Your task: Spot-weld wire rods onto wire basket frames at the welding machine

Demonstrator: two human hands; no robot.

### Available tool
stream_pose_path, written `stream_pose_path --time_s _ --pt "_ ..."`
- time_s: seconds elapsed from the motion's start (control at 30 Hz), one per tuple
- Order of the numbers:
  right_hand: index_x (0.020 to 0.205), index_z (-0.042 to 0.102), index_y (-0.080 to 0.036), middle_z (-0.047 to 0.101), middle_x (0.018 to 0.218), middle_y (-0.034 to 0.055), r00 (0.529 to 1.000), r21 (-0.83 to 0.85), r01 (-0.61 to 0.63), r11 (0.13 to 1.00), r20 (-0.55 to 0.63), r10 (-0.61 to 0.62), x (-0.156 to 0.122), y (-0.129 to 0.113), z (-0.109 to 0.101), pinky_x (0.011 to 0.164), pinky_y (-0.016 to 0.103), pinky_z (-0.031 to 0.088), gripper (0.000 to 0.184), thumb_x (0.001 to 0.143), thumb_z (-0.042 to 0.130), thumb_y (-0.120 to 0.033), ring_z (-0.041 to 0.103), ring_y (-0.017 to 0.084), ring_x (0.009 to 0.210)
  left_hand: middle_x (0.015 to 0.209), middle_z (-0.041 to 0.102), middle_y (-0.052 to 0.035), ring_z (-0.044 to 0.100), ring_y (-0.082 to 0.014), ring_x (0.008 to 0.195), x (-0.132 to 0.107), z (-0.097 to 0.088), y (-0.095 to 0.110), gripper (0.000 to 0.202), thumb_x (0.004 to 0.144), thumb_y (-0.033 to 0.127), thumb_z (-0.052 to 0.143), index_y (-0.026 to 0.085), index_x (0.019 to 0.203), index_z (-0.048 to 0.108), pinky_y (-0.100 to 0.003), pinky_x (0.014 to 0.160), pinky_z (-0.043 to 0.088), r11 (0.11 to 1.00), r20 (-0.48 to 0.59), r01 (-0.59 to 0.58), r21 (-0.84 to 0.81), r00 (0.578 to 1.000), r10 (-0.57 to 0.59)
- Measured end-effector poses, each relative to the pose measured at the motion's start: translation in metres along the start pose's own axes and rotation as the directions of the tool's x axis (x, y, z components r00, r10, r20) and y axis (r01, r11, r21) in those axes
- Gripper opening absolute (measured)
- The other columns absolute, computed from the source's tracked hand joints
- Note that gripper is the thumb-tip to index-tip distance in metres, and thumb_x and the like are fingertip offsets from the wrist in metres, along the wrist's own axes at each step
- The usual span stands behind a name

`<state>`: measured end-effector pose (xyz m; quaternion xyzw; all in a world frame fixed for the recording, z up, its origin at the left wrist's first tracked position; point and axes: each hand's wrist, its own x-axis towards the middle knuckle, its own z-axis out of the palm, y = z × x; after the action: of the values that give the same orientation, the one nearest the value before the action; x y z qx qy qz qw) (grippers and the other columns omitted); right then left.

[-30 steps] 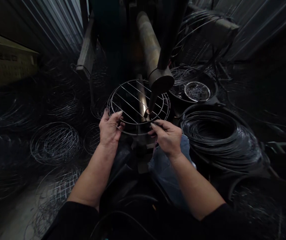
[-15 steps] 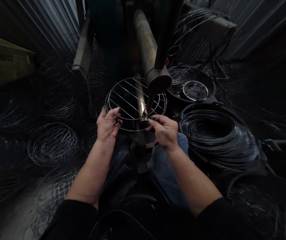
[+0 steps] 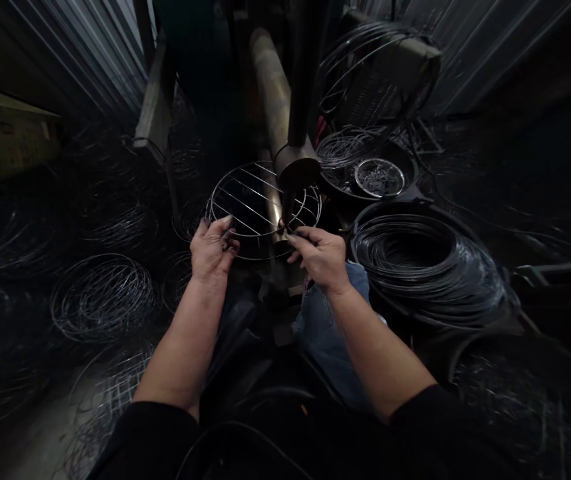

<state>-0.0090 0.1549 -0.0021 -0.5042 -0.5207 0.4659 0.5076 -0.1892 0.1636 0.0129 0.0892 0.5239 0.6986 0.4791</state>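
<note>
A round wire rack (image 3: 252, 235) made of two rings with parallel cross wires lies across the lower metal bar (image 3: 271, 193) of a welding machine. Its left rim is between the thumb and curled fingers of my left hand (image 3: 211, 250). My right hand (image 3: 321, 259) pinches at the rack's near right rim, close beside the dark upper electrode (image 3: 289, 203). What sits between those right fingertips is too small and dark to make out. Directly above, the electrode comes down from a thick cylindrical arm (image 3: 274, 83).
On the right stand a large coil of wire (image 3: 425, 267) and a dark pan (image 3: 332, 185) with a small bowl of metal bits (image 3: 379, 179). Wire rings (image 3: 102, 297) are heaped at left. Blue denim cloth (image 3: 332, 327) lies under my right forearm. A wooden post (image 3: 151, 107) rises behind.
The whole view has shifted slightly, so the machine appears further left. Both hands keep their places at the rack, and the bright glint at the electrode tip is dimmer.
</note>
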Motion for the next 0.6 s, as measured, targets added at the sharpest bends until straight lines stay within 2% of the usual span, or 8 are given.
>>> stream_pose_path --time_s 0.17,0.3,0.4,0.5,0.6 --pt "0.087 0.074 -0.021 0.070 0.074 0.0001 0.985 -0.134 0.149 0.980 -0.067 -0.159 -0.009 0.009 0.001 0.054 0.024 0.049 0.016 0.077 0.064 -0.029 0.063 0.012 0.053 0.070 0.055 0.0045 0.055 -0.0095 0.056 0.003 -0.002 0.000 0.044 0.046 0.017 0.079 0.019 0.076 0.047 -0.019 0.045 0.036 0.999 0.010 -0.025 0.034 1.000 0.024" --pt "0.080 0.074 -0.023 0.072 0.077 0.0006 0.987 -0.165 0.140 0.976 -0.057 -0.151 -0.005 0.010 0.002 0.060 0.025 0.051 0.012 0.076 0.065 -0.031 0.067 0.017 0.068 0.069 0.054 0.0045 0.053 -0.0085 0.054 0.004 -0.001 0.001 0.041 0.047 0.017 0.078 0.018 0.073 0.047 -0.019 0.045 0.036 0.997 0.027 -0.043 0.062 0.999 0.041" --pt "0.077 0.073 -0.024 0.071 0.073 -0.0007 0.988 -0.142 0.130 0.981 -0.058 -0.140 -0.001 0.010 0.003 0.064 0.026 0.052 0.011 0.075 0.066 -0.032 0.067 0.017 0.067 0.065 0.053 0.0049 0.049 -0.0070 0.049 0.005 -0.001 0.002 0.039 0.048 0.018 0.077 0.018 0.073 0.047 -0.019 0.044 0.035 0.996 0.030 -0.039 0.086 0.999 0.037" --pt "0.075 0.073 -0.024 0.072 0.073 -0.0017 0.982 -0.103 0.170 0.980 -0.059 -0.177 0.002 0.011 0.003 0.069 0.026 0.051 0.007 0.074 0.068 -0.029 0.066 0.015 0.068 0.061 0.052 0.0053 0.044 -0.0048 0.046 0.005 0.001 0.001 0.036 0.051 0.018 0.075 0.018 0.073 0.046 -0.018 0.044 0.034 0.995 0.029 -0.019 0.102 0.999 0.016" --pt "0.075 0.073 -0.023 0.073 0.076 -0.0021 0.978 -0.123 0.189 0.974 -0.063 -0.198 0.004 0.012 0.003 0.070 0.025 0.051 0.005 0.074 0.070 -0.027 0.066 0.015 0.071 0.060 0.051 0.0048 0.045 -0.0047 0.046 0.005 0.002 0.002 0.035 0.053 0.019 0.075 0.018 0.072 0.045 -0.017 0.045 0.035 0.993 0.029 -0.012 0.117 1.000 0.009"
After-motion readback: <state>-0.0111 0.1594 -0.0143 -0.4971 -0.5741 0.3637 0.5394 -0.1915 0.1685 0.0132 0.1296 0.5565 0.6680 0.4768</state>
